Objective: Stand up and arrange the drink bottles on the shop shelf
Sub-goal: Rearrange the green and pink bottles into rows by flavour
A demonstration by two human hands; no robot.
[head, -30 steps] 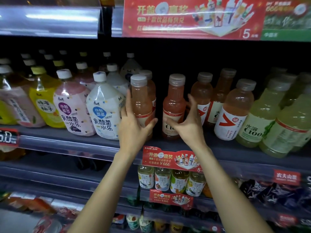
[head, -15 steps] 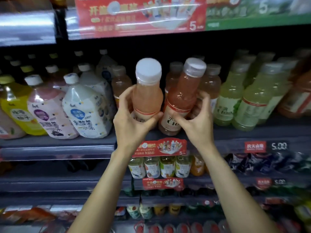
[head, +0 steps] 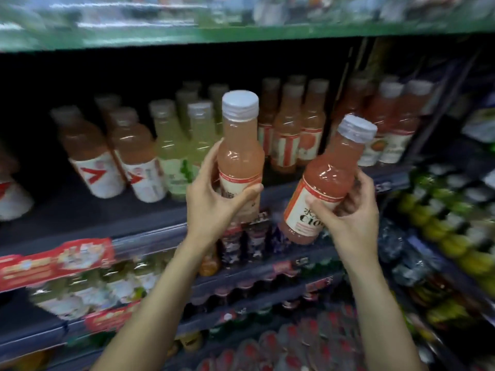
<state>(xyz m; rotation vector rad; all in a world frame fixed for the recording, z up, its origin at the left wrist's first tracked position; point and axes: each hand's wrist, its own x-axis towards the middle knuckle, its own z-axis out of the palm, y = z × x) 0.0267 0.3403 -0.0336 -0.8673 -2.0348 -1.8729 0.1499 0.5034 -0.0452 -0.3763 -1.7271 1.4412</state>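
Observation:
My left hand [head: 214, 194] grips a pale pink drink bottle [head: 239, 145] with a grey cap, held upright in front of the shelf. My right hand [head: 351, 212] grips a deeper pink bottle [head: 325, 172] with a white and orange label, tilted with its cap to the upper right. Both bottles are off the shelf board [head: 80, 210], in the air in front of its edge. Behind them stand rows of orange, pale green and pink bottles, blurred.
Orange bottles with red-and-white labels [head: 93, 156] stand at the left, pale green ones [head: 174, 148] in the middle, pink ones [head: 396, 124] at the right. A bare stretch of shelf lies behind my hands. Lower shelves hold more drinks behind red price strips [head: 53, 263].
Both hands closed on the two pink bottles, lifted them off the shelf and carried them rightward along it. The view swung right; the white yoghurt bottles left the frame.

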